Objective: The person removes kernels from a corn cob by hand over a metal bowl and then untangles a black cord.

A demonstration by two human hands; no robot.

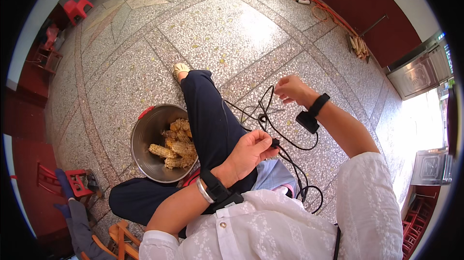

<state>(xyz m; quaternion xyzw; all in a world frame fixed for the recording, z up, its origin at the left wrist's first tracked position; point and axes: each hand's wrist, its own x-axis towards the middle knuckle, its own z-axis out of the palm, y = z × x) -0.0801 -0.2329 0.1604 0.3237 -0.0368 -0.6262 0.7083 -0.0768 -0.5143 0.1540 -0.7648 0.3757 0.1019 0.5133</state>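
Note:
My left hand (250, 151) pinches a small black plug-like connector (275, 143) on a black cable (302, 173), just above my lap. Further out on the right is my right hand (291, 89), its curled fingertips meeting the top of a loop of the black cable. More cable lies tangled on the floor between and beyond the hands. A small black box (307, 121) hangs from the strap on my right wrist, with a cable running out of it. Left of my leg, a stainless steel bucket (139, 151) holds several corn cobs (177, 146), some with kernels.
The terrazzo floor (224, 28) spreads ahead. A red plastic stool (77, 10) stands far left. A red chair (78, 184) and wooden chair (123, 240) are at lower left, near another person's gloved hand (64, 184). Orange cord (337, 17) and stacked cobs (359, 47) lie along the right wall.

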